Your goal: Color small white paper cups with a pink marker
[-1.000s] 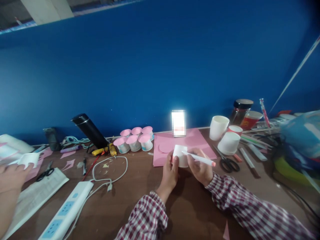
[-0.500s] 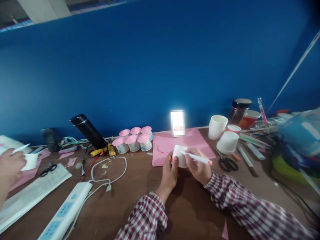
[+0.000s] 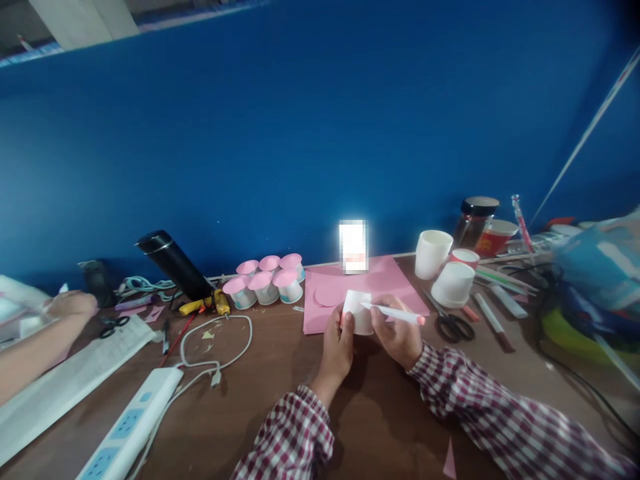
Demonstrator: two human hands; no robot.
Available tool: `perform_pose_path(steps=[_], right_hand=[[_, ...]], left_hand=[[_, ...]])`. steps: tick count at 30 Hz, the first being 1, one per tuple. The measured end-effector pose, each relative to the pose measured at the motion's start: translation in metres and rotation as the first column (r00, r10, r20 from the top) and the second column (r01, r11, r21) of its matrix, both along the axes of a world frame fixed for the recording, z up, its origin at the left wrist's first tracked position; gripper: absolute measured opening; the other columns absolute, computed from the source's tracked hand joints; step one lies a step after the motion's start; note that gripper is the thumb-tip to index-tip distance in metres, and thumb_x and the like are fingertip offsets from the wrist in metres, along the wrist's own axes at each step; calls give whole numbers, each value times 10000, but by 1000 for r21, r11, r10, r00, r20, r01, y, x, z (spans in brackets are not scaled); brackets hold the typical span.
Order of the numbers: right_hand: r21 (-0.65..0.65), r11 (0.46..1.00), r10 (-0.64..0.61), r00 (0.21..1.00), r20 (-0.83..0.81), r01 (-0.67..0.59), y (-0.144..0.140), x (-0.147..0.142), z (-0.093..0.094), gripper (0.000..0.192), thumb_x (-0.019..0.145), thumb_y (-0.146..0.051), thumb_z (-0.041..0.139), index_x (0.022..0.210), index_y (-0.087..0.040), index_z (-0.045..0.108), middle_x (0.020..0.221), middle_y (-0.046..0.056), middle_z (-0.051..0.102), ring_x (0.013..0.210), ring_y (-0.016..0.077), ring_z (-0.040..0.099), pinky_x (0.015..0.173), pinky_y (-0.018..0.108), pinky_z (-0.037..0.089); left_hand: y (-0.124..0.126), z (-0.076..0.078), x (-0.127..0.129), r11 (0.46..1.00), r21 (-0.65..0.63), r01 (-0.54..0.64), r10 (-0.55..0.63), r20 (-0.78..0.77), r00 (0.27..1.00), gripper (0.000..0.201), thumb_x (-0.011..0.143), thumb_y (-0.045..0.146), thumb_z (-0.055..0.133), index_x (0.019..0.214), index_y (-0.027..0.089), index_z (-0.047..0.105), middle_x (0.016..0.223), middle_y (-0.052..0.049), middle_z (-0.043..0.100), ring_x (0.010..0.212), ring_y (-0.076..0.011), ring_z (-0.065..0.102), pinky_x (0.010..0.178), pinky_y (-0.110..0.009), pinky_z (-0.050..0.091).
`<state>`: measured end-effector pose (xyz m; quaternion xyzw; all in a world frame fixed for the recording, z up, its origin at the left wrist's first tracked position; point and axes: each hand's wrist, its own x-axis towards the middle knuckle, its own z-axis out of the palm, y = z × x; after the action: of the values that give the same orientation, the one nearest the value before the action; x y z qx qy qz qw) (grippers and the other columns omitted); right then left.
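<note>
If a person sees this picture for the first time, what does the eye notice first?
First the bright glowing screen at the foot of the blue wall. Just below it, the left hand holds a white paper cup over the pink sheet, while the right hand holds a white pen.
</note>
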<state>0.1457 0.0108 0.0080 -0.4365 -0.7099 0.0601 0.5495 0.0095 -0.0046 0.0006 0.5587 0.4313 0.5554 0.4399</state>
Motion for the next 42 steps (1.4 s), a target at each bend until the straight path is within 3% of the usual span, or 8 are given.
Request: perform_pose_path(steps=[18, 26, 32, 42], right_hand=[[-34, 999, 17, 1000, -24, -18, -1, -2, 0, 117, 886, -273, 499, 871, -189, 580, 735, 30, 625, 561, 137, 576, 521, 261, 503], [-29, 999, 21, 997, -71, -23, -1, -2, 2, 103, 893, -249, 471, 846, -195, 545, 717, 33, 621, 607, 159, 594, 570, 280, 500], [-48, 998, 42, 997, -66, -45, -3, -3, 2, 107, 886, -257, 482, 828, -195, 548, 728, 31, 616, 602, 152, 591, 559, 267, 495], [-43, 998, 38, 997, -61, -41, -5, -4, 5, 106, 884, -266, 487, 855, -191, 557, 737, 29, 616, 608, 143, 588, 558, 255, 496]], left_hand=[[-1, 0, -1, 999, 35, 1, 0, -37, 999, 391, 916, 452, 414, 1140, 175, 576, 1120, -90, 633, 1004, -220, 576, 903, -344, 437], [5, -10, -2, 994, -101, -30, 42, 116, 992, 428, 916, 484, 389, 1130, 165, 580, 1136, -99, 644, 1053, -228, 583, 935, -356, 436], [5, -10, 0, 995, -104, 12, 11, 221, 975, 388, 921, 458, 398, 1128, 178, 569, 1143, -89, 642, 1056, -214, 590, 949, -352, 437], [2, -2, -1, 994, -105, 19, -3, 152, 988, 407, 918, 458, 408, 1126, 158, 588, 1133, -104, 643, 1030, -223, 592, 934, -362, 445]])
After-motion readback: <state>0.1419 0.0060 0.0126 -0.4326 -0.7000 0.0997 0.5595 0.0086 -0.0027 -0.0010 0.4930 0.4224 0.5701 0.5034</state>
